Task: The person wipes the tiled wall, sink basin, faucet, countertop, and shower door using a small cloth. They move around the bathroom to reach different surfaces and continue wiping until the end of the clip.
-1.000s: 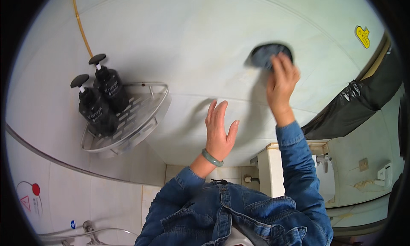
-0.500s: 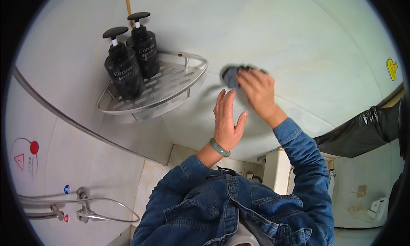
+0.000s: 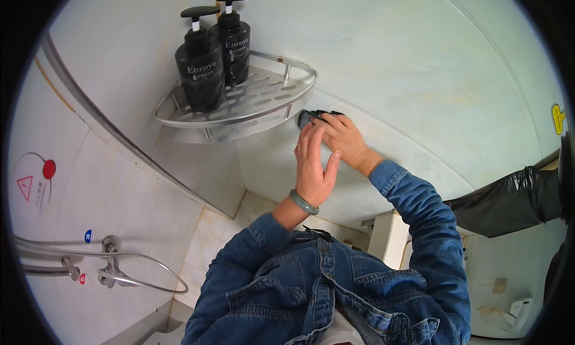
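Head view, dark grey pad (image 3: 306,119): seemingly against the pale wall (image 3: 413,58), just beside the right end of the corner shelf in the picture; only its left part and black upper edge show. It could be a sponge, a folded cloth or a brush; too much is covered to tell.
Right hand (image 3: 344,134): fingers bent over the pad, holding it from the right.
Left hand (image 3: 312,165): fingers stretched and together, thumb spread wide, apparently holding nothing; the tips overlap the right hand in view, contact unclear.
Pad handling: probably light and hard to break, perhaps soft, slippery if wet.
Pad grip: best taken across its broad back, fingers spread for even pressure.
Corner shelf (image 3: 263,89): slotted metal, bearing a front pump bottle (image 3: 200,76) and a rear pump bottle (image 3: 235,50), both black and upright.
Bangle (image 3: 304,202): grey-green, round the left wrist.
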Available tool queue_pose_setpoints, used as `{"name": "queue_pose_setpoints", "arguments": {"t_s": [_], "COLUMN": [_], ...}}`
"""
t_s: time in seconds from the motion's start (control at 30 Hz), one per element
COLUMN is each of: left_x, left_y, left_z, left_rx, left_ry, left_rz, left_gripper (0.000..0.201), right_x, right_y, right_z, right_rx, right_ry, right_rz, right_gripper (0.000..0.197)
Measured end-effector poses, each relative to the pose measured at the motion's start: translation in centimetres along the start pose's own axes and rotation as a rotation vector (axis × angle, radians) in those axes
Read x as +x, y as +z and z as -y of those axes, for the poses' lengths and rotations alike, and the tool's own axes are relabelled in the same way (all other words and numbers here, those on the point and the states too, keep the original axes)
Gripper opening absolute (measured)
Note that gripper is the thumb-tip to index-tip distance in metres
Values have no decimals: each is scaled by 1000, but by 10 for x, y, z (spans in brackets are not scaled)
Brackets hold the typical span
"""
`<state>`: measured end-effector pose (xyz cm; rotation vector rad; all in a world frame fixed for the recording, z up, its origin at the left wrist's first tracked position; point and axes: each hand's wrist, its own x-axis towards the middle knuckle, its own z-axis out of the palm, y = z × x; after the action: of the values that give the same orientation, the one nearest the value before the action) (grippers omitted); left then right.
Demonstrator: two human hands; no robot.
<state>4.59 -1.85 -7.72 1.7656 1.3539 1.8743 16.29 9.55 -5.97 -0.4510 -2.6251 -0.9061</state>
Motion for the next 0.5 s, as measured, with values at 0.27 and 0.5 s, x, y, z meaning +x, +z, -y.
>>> {"name": "queue_pose_setpoints", "arguments": {"t_s": [0.27, 0.5], "left_x": [-12, -25], "left_y": [1, -14], "left_z": [14, 29], "left_rx": [20, 117], "left_ry": [-41, -100], "left_rz": [-24, -3], "left_gripper": [55, 52], "right_x": [35, 1], "right_y": [28, 54], "right_z": [10, 32], "right_rx": [68, 59], "right_ry": [59, -123], "right_rz": [-98, 110], "right_gripper": [33, 32]}}
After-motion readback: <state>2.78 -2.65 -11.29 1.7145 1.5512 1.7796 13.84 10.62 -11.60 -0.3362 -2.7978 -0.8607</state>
